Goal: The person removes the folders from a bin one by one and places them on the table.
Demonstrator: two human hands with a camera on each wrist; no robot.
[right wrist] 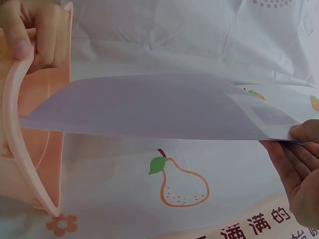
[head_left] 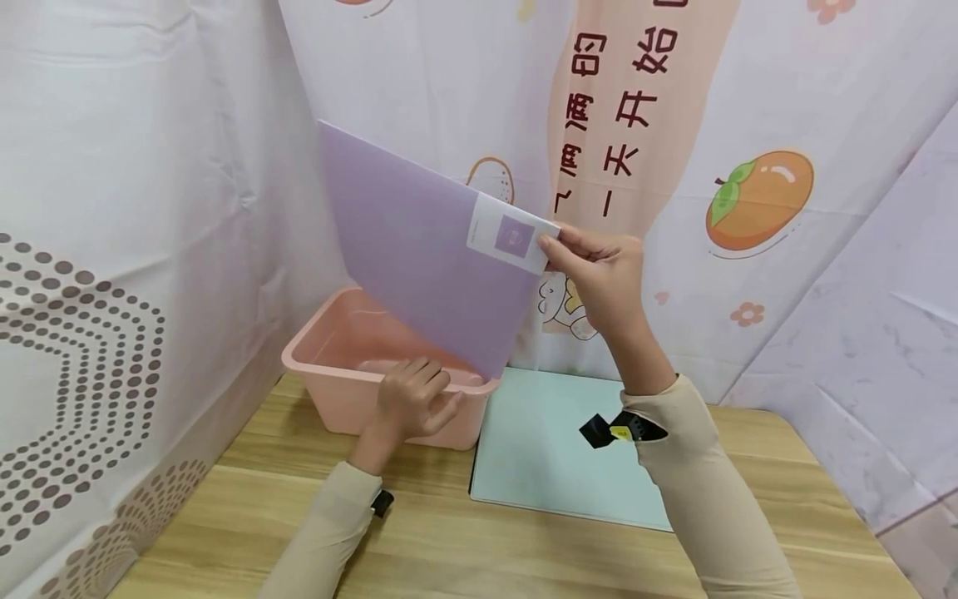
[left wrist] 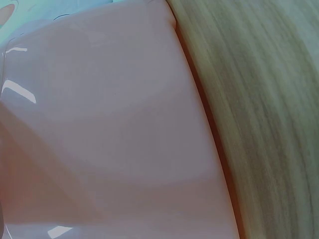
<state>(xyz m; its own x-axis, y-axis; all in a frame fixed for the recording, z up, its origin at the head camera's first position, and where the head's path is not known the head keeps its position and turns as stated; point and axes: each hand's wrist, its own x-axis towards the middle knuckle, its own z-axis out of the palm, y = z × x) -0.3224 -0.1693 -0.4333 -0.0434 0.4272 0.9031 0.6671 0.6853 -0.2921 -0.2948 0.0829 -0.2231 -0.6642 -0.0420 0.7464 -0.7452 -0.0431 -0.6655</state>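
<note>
My right hand (head_left: pixel 602 274) pinches a thin purple folder (head_left: pixel 419 233) by its corner, thumb over a white label panel with a small purple square. The folder hangs tilted over a pink plastic bin (head_left: pixel 337 399), its lower edge dipping at the rim. My left hand (head_left: pixel 410 399) grips the bin's near rim, fingers curled over the inside and thumb outside, as the right wrist view shows with the left hand (right wrist: pixel 37 35). The left wrist view is filled by the outer wall of the bin (left wrist: pixel 114 119).
A pale mint-green folder (head_left: pixel 554 441) lies flat on the wooden table (head_left: pixel 464 549), right beside the bin. Behind hangs a white cloth (head_left: pixel 449 75) printed with fruit and writing. Another patterned cloth (head_left: pixel 112 208) covers the left side.
</note>
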